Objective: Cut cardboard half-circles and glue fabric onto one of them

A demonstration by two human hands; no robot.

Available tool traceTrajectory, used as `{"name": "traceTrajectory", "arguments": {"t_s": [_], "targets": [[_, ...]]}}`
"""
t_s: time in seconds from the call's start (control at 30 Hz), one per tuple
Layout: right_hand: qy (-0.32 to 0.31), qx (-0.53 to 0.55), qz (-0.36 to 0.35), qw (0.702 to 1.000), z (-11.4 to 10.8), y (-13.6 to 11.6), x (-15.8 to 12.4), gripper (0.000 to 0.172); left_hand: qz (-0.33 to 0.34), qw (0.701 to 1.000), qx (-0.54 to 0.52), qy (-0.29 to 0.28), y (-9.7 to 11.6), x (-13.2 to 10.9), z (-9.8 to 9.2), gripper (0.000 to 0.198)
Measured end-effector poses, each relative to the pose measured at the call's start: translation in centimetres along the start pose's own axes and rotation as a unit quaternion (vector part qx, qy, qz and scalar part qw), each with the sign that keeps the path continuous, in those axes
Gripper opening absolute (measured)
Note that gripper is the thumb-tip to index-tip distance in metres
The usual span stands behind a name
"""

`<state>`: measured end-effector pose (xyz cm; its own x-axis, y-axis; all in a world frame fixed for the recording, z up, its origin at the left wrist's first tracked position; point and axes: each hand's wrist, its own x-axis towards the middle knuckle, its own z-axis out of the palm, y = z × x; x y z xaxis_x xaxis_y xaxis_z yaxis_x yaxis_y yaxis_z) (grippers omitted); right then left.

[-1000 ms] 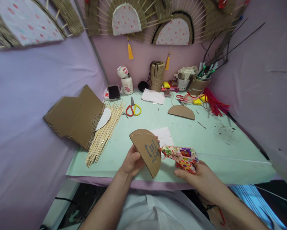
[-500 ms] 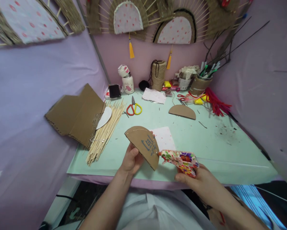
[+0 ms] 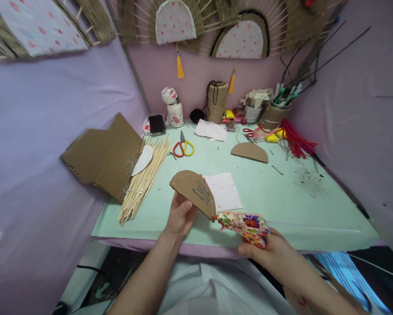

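My left hand [image 3: 181, 215] grips a half-round piece of cardboard [image 3: 191, 189] by its straight edge, thumb in front and fingers behind. Blue-grey marker writing shows on its face, and a thin line of glue runs along the curved rim. In my right hand [image 3: 265, 249] is a glue gun [image 3: 244, 225] with a flowery pattern. Its orange nozzle meets the lower right corner of the cardboard. A white sheet with pink spots [image 3: 225, 192] lies on the table just behind, partly hidden by the cardboard.
A second cardboard half-round [image 3: 250, 152] lies further back. Left are scissors [image 3: 183, 148], a bundle of thin sticks [image 3: 144, 183] and folded cardboard [image 3: 104, 153]. Twine [image 3: 217, 103], a bottle [image 3: 175, 113] and a pen pot [image 3: 275, 114] line the back of the mint-green table [image 3: 301, 205].
The glue gun's nozzle has moved down along the curved rim to the corner. The cardboard has tilted and risen slightly, and more of the spotted sheet shows.
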<state>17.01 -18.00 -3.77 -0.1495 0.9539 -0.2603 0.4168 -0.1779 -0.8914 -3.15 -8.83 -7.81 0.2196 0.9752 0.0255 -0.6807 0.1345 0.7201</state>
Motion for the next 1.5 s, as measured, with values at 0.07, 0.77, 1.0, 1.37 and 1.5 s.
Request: {"name": "traceTrajectory", "arguments": {"t_s": [0.07, 0.77, 1.0, 1.37, 1.5], "targets": [[0.002, 0.009, -0.001, 1.0, -0.2, -0.2, -0.1, 0.023, 0.007, 1.0, -0.003, -0.001, -0.1, 0.0, -0.1, 0.07], [-0.021, 0.014, -0.075, 0.997, -1.7, -4.7, 1.4, 0.036, -0.02, 0.986, 0.092, -0.137, -0.8, -0.4, -0.5, 0.086], [-0.028, -0.025, -0.094, 0.995, -1.8, -4.9, 1.3, 0.03, -0.024, 0.984, 0.085, -0.152, -1.0, -0.3, -0.6, 0.085], [-0.019, -0.07, -0.086, 0.994, -1.7, -2.9, 1.1, 0.033, -0.014, 0.992, 0.063, -0.106, -0.6, -0.4, -0.4, 0.079], [-0.032, -0.077, -0.074, 0.994, -1.8, -2.1, 0.8, 0.034, -0.012, 0.995, 0.042, -0.088, -0.6, -0.3, -0.3, 0.075]]}}
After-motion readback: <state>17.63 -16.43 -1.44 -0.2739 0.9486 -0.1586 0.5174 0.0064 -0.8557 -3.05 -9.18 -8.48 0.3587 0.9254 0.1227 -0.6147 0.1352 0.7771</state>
